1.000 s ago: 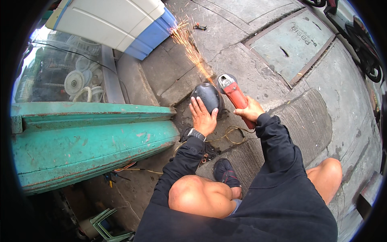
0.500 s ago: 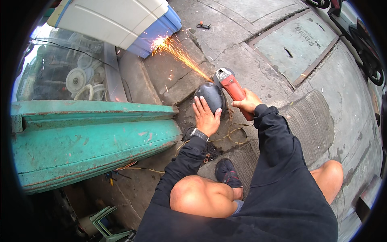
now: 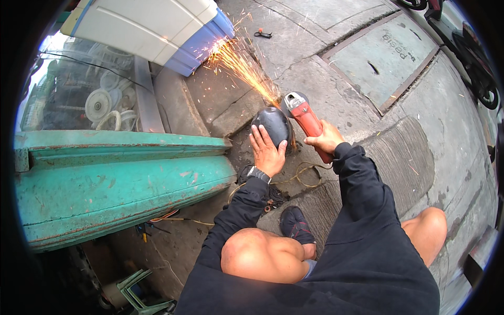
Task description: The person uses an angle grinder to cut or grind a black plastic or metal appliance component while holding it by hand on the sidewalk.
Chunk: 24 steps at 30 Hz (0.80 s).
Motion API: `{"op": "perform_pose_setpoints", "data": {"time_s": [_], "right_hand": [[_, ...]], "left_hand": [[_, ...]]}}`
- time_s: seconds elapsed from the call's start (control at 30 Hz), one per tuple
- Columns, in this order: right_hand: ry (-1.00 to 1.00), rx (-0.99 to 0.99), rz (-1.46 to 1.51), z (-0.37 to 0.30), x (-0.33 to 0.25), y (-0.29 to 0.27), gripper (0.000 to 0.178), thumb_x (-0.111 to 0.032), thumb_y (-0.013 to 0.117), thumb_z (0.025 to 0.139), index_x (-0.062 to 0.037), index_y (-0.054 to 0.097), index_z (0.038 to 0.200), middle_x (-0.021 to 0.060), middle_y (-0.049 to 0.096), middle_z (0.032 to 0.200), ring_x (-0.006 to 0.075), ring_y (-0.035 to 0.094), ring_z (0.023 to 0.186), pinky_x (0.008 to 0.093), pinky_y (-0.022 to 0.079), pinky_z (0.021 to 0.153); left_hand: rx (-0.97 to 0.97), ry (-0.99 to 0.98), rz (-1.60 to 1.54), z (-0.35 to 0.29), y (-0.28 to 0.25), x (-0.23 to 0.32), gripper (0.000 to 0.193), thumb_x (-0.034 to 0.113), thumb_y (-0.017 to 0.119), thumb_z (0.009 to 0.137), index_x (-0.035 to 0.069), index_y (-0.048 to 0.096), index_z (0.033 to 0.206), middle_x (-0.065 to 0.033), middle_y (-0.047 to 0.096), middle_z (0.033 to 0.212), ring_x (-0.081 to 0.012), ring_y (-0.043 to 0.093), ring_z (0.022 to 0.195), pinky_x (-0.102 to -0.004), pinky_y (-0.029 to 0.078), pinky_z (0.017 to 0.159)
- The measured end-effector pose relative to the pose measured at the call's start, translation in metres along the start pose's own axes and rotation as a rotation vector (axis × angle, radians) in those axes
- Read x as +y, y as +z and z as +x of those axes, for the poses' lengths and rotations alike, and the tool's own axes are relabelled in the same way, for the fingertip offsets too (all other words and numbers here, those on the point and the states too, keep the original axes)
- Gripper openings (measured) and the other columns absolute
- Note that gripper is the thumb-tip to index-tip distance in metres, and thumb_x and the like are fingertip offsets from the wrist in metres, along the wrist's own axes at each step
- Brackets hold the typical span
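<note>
A smooth, black, domed object (image 3: 273, 124) rests on the ground in front of me; its exact kind does not show. My left hand (image 3: 268, 157) lies on its near left side with the fingers stretched out flat. My right hand (image 3: 328, 137) is wrapped round the red body of an angle grinder (image 3: 305, 118). The grinder's head is against or very near the dome's far right edge, where the exact contact is hidden. Orange sparks (image 3: 244, 71) stream from there to the far left.
A green painted metal edge (image 3: 126, 181) runs along the left. Beyond it stands a white and blue bin (image 3: 197, 44), in the sparks' path. A yellowish cord (image 3: 302, 173) lies near the grinder. A metal cover (image 3: 380, 60) is set in the pavement, far right.
The grinder has shifted slightly toward me and right. The spark stream has become wider and denser. My left hand stays nearly in place on the dome.
</note>
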State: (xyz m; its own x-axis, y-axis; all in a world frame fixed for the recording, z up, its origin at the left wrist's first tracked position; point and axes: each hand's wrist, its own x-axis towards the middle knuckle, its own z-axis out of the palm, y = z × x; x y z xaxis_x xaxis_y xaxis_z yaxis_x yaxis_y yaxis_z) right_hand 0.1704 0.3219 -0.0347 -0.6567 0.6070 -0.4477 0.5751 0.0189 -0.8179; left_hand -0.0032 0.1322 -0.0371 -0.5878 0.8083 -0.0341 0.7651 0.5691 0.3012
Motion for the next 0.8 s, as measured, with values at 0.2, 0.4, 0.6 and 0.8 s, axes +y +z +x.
{"op": "perform_pose_setpoints", "data": {"time_s": [0.2, 0.4, 0.6, 0.8], "right_hand": [[0.010, 0.006, 0.051, -0.012, 0.016, 0.005, 0.081, -0.044, 0.091, 0.070, 0.0029, 0.060, 0.128, 0.0256, 0.071, 0.118, 0.0371, 0.071, 0.108, 0.0444, 0.055, 0.094], [0.018, 0.006, 0.068, -0.013, 0.028, 0.010, 0.081, -0.043, 0.091, 0.070, 0.0033, 0.060, 0.129, 0.0259, 0.072, 0.118, 0.0368, 0.072, 0.109, 0.0441, 0.055, 0.094], [0.032, -0.003, 0.036, -0.005, 0.011, 0.004, 0.081, -0.043, 0.091, 0.070, 0.0040, 0.060, 0.128, 0.0266, 0.072, 0.117, 0.0369, 0.072, 0.108, 0.0437, 0.055, 0.094], [0.021, -0.023, 0.028, 0.015, 0.002, 0.002, 0.081, -0.043, 0.091, 0.070, 0.0042, 0.060, 0.128, 0.0267, 0.072, 0.117, 0.0371, 0.072, 0.107, 0.0437, 0.055, 0.093]], "left_hand": [[0.018, 0.007, 0.001, 0.000, 0.001, -0.001, 0.100, 0.050, 0.060, 0.103, -0.011, 0.007, 0.162, -0.0375, 0.007, 0.168, -0.0603, 0.014, 0.153, -0.0617, 0.017, 0.126], [0.043, 0.023, -0.003, 0.000, 0.002, -0.001, 0.100, 0.049, 0.061, 0.102, -0.010, 0.007, 0.163, -0.0378, 0.007, 0.168, -0.0604, 0.014, 0.152, -0.0618, 0.018, 0.126], [0.021, 0.006, -0.010, 0.000, 0.000, 0.001, 0.100, 0.049, 0.061, 0.102, -0.010, 0.008, 0.163, -0.0378, 0.008, 0.168, -0.0607, 0.015, 0.152, -0.0617, 0.019, 0.126], [0.043, 0.016, -0.006, -0.001, 0.002, 0.001, 0.100, 0.049, 0.062, 0.102, -0.010, 0.008, 0.163, -0.0379, 0.008, 0.168, -0.0607, 0.015, 0.152, -0.0619, 0.019, 0.125]]}}
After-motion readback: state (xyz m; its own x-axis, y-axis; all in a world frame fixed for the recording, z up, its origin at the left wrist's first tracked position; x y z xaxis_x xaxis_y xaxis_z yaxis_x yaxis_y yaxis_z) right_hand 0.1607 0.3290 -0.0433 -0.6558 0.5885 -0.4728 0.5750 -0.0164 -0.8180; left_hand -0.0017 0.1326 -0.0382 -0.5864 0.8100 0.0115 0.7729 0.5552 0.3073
